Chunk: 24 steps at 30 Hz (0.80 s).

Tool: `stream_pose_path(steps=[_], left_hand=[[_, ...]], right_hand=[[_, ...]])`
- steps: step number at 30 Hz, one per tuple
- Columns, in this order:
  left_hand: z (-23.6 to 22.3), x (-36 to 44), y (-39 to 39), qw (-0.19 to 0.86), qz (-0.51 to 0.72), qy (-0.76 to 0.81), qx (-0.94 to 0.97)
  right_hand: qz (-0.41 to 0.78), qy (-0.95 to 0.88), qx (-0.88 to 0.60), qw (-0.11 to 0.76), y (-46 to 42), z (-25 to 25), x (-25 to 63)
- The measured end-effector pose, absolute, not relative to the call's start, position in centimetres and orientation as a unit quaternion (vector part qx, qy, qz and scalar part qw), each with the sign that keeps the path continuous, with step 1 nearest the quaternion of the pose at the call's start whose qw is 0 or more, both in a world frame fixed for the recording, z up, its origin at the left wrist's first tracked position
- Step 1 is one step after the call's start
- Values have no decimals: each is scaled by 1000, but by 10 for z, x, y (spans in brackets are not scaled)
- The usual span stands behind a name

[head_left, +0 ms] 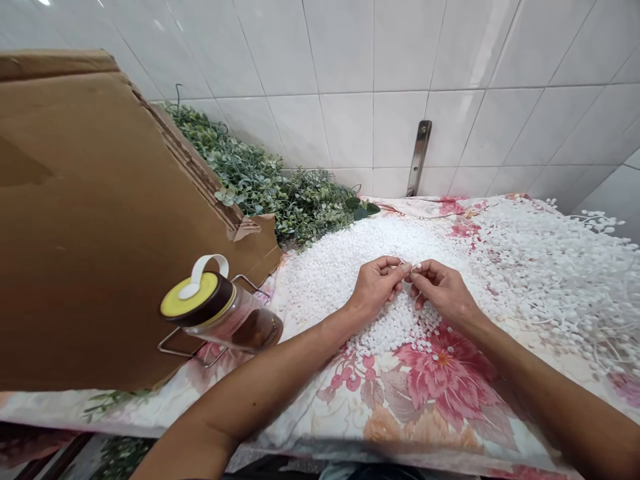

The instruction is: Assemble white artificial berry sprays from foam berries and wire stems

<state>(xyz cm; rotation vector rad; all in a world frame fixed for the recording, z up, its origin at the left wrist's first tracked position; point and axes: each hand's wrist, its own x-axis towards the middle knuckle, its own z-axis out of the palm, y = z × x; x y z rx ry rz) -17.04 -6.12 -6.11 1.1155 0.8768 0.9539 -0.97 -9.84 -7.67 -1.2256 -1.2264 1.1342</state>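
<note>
- white foam beads (390,330) lie heaped on a floral cloth (440,393), just below the hands
- left hand (375,287) and right hand (443,290) pinch a thin pale strand (401,263) between them
- glass jar (223,310) in a wire stand (200,350) sits left; green foliage (280,193) far, beside a cardboard sheet (100,220)

- The left hand (375,288) and right hand (443,290) pinch a tiny item (404,268) together above a heap of white beads (320,283).
- The heap lies on a floral cloth (440,393).
- White berry sprays (545,280) cover the cloth's right side.
- A yellow-lidded jar (223,313) lies tilted near the left edge, beside cardboard (100,220).
- Artificial greenery (260,187) lines the far edge, by a tiled wall (350,127).
</note>
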Motion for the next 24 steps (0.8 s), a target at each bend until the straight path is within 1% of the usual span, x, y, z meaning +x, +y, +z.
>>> stream_pose_path(steps=[9, 16, 24], left_hand=[[-67, -175, -57, 660, 389, 359, 533], [-65, -178, -59, 637, 401, 378, 539], [-61, -179, -55, 583, 429, 409, 555]], right_hand=[[484, -517, -507, 492, -100, -71, -12], [508, -433, -506, 546, -100, -65, -16], [481, -455, -495, 563, -102, -57, -15]])
